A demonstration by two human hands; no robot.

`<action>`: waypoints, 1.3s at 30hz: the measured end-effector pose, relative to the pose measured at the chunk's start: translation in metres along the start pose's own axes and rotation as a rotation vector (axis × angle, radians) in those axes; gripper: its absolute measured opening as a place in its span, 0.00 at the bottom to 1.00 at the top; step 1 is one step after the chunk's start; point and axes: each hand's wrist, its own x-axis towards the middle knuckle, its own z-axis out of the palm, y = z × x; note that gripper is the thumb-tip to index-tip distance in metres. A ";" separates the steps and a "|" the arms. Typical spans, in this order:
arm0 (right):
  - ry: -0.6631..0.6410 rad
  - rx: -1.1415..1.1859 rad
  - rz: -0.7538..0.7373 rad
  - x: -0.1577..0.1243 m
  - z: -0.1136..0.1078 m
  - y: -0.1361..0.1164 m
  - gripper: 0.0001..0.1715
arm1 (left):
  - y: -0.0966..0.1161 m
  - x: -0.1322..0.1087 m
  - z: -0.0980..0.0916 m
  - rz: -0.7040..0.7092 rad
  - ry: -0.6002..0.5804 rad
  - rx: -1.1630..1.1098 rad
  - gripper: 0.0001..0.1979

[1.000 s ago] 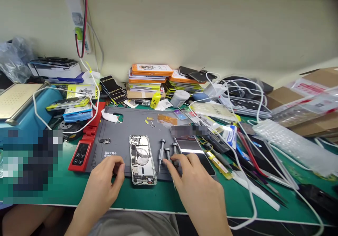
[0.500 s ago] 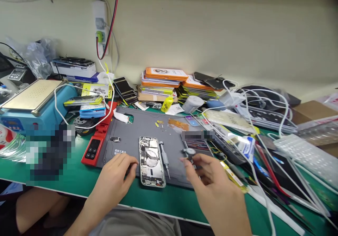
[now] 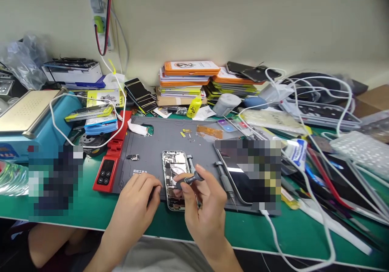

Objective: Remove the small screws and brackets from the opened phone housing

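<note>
An opened phone [image 3: 175, 158], its inner parts bare, lies on the grey work mat [image 3: 152, 138]. Above its middle my right hand [image 3: 206, 205] pinches a small grey screwdriver [image 3: 190, 179], tilted down toward the phone's insides; the tip is hard to see. My left hand [image 3: 136, 197] is at the phone's left edge with its fingers curled in, and what they hold, if anything, is hidden. Another grey screwdriver [image 3: 225, 179] lies on the mat to the right. A third screwdriver [image 3: 190, 162] beside the phone is partly covered by my right hand.
A red device with buttons [image 3: 106, 170] borders the mat on the left. Small parts [image 3: 133, 157] and an orange strip [image 3: 209, 131] lie on the mat. A dark-screened device [image 3: 240, 178] is at the right, near white cables [image 3: 325, 219]. Stacked orange boxes [image 3: 191, 67] stand behind.
My right hand has moved left from the mat's right side to above the phone, with a screwdriver in it. My left hand stays by the phone. The view has shifted slightly.
</note>
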 end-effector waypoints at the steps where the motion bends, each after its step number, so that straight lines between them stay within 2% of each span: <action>1: -0.010 -0.005 0.004 -0.001 0.000 0.001 0.32 | 0.000 0.000 0.000 0.002 -0.006 0.002 0.09; 11: -0.058 -0.033 0.045 -0.006 0.000 0.005 0.33 | 0.003 0.001 -0.002 0.003 -0.042 0.008 0.09; 17: -0.037 -0.044 0.054 -0.007 0.001 0.006 0.33 | 0.004 0.000 -0.002 0.009 -0.040 0.011 0.08; 26: -0.046 -0.019 0.039 -0.006 0.000 0.006 0.39 | 0.005 0.000 -0.001 0.002 -0.051 0.006 0.08; 29: -0.053 -0.102 -0.016 -0.002 -0.001 0.004 0.40 | 0.004 0.001 -0.001 0.000 -0.054 0.008 0.08; 34: -0.087 -0.279 -0.220 0.008 -0.005 -0.002 0.44 | 0.005 0.001 -0.002 -0.007 -0.062 0.008 0.08; 39: -0.147 -0.214 -0.201 0.008 -0.009 -0.004 0.45 | 0.005 0.001 -0.003 -0.012 -0.065 0.005 0.08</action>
